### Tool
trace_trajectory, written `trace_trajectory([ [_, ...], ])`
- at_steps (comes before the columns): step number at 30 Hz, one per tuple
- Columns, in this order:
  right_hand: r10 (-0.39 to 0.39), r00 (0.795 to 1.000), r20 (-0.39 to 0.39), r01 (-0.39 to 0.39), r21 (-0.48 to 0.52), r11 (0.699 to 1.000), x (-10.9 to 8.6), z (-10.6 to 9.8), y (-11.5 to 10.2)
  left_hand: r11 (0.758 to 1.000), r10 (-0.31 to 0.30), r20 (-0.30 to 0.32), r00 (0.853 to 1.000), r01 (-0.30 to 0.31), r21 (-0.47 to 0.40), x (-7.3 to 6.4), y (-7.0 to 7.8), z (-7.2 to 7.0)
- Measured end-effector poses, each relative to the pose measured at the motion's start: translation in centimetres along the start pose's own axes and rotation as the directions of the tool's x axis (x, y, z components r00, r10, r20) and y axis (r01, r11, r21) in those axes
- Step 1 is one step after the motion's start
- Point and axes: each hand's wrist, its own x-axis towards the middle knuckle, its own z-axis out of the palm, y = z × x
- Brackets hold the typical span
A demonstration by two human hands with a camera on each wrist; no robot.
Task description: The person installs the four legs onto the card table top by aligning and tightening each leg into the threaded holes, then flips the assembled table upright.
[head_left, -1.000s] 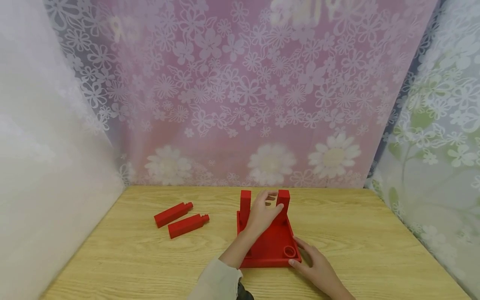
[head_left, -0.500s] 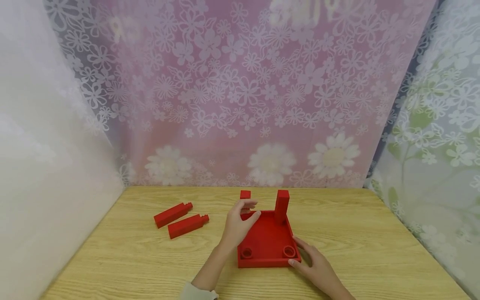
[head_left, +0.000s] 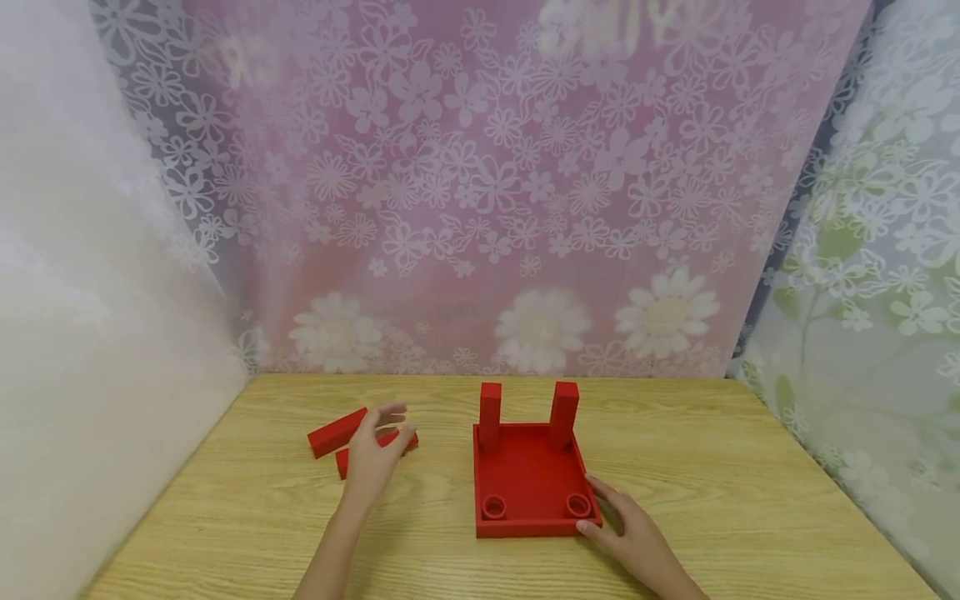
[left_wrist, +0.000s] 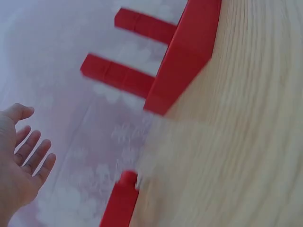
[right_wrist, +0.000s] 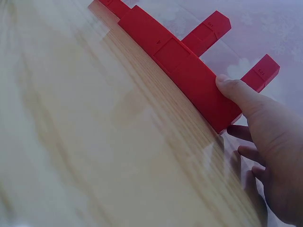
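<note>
Soft, diffuse light; faint shadows on the table (head_left: 712, 450); the left wrist view seems slightly blurred.

The left forearm (head_left: 333, 546), bare, slants up and to the right from the bottom edge of the head view, and the left grip (head_left: 371, 454) is raised at its end, the fingers gently bent and pointing right, with the thumb (left_wrist: 20, 112) held well apart from them and the fingers (left_wrist: 34, 158) slightly spread. The right forearm (head_left: 670, 577), also bare, leans up and to the left, and the right grip (head_left: 624, 532) bends in a wide pinch, the right thumb (right_wrist: 239, 91) stretched across from the loosely bent right fingers (right_wrist: 252, 153).
</note>
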Motion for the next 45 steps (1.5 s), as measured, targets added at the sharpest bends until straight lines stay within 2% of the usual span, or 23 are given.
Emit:
trace_trajectory([
  [3,-0.001,1.0,0.003,0.001,0.003,1.0,0.0,0.1,0.1,0.998,-0.049,-0.036,0.998,0.051,0.049,-0.3,-1.0,-2.1],
  [7,0.002,1.0,0.006,-0.002,0.013,1.0,-0.1,0.1,0.2,0.993,-0.094,-0.069,0.993,0.099,0.068,0.0,-5.1,-4.4],
  [10,0.008,1.0,0.006,-0.008,0.014,1.0,-0.1,0.1,0.2,0.987,-0.119,-0.096,0.988,0.128,0.096,0.3,-8.1,-5.4],
  [13,0.013,1.0,0.007,-0.013,0.007,1.0,-0.1,0.2,0.2,0.981,-0.13,-0.116,0.985,0.145,0.131,0.0,-9.0,-5.9],
  [20,-0.013,1.0,-0.006,0.013,0.008,1.0,-0.1,0.3,0.4,0.965,-0.08,-0.134,0.988,0.11,0.237,-0.5,-10.8,-6.3],
  [22,-0.022,1.0,-0.009,0.022,0.009,1.0,-0.1,0.3,0.5,0.958,-0.09,-0.129,0.988,0.121,0.26,-0.6,-11.2,-6.4],
  [28,-0.032,0.999,-0.015,0.032,-0.003,0.999,0.0,0.3,0.5,0.942,-0.158,-0.03,0.987,0.16,0.295,-0.5,-12.0,-6.6],
  [35,-0.009,1.0,-0.007,0.009,0.005,1.0,0.0,0.1,0.5,0.937,-0.206,0.068,0.976,0.177,0.301,0.0,-13.3,-7.3],
  [40,-0.01,1.0,-0.001,0.01,0.006,1.0,0.0,0.1,0.5,0.94,-0.219,0.084,0.972,0.187,0.285,0.0,-13.5,-7.6],
  [45,-0.008,1.0,-0.003,0.009,0.009,1.0,0.0,0.1,0.5,0.939,-0.199,0.064,0.978,0.171,0.297,-0.2,-13.1,-7.5],
])
